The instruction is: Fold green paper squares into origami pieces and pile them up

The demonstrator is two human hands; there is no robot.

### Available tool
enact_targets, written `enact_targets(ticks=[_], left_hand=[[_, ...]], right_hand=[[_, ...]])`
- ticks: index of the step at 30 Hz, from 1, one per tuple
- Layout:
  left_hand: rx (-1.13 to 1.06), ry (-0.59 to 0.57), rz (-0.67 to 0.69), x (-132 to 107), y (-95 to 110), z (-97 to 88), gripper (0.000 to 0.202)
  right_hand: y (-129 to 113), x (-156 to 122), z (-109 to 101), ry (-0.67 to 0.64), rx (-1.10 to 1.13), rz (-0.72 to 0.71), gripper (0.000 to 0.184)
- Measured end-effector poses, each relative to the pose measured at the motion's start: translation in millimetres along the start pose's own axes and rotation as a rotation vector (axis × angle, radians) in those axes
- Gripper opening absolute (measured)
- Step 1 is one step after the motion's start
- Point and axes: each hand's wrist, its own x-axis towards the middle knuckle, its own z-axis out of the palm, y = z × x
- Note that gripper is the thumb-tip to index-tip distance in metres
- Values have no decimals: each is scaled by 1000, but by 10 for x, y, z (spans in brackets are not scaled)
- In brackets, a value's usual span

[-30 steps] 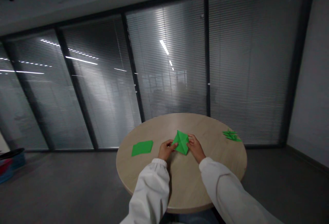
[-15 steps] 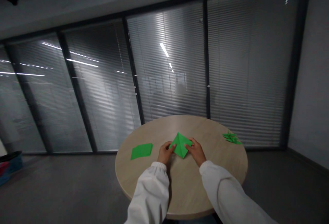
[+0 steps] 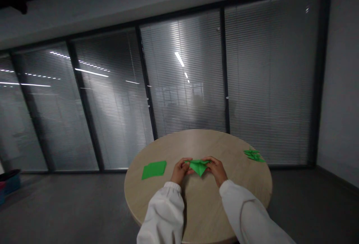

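A bright green, creased sheet of folded paper (image 3: 199,167) is sitting between the person's two hands, over the middle of the round, pale wood-grained desk (image 3: 207,206). Its long axis is running from left to right, from one hand to the other, and one sharp corner is pointing back toward the person. Its far edge is lying roughly crosswise, with small folds rising near the right end. Whether the paper is touching the desktop is hard to tell.

The left hand (image 3: 180,171) is grasping the left end and the right hand (image 3: 217,169) is grasping the right end; fingers are covering both side corners, so their shape is staying hidden. Loose white sleeves (image 3: 165,212) are reaching across the near part of the desk, blocking some of its surface from view.

A flat stack of green rectangular paper (image 3: 154,170) is lying to the left, well apart from the left hand. Several pointed, folded green paper pieces (image 3: 254,156) are lying bunched together by the right edge, some slim tips pointing left. Beyond the desk, a dark-framed glass partition with grey blinds (image 3: 183,105) is standing.
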Motion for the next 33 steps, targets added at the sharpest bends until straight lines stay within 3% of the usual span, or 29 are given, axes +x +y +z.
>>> enact_targets(ticks=[5,12,17,23,27,33], left_hand=[[-32,72,-22,10,1,-8,48],[-99,125,-78,-11,65,36,30],[-39,140,-84,-13,83,39,41],[243,169,77,28,42,3,41],[300,210,176,13,72,0,34],[338,152,201,-31,129,71,28]], right_hand=[[-3,9,36,13,74,58,15],[35,24,29,-15,58,27,9],[74,26,32,-47,21,-12,9],[72,27,26,-122,-47,-123,13],[21,19,-9,-93,-104,-203,21],[-57,-72,19,-98,-345,-312,29]])
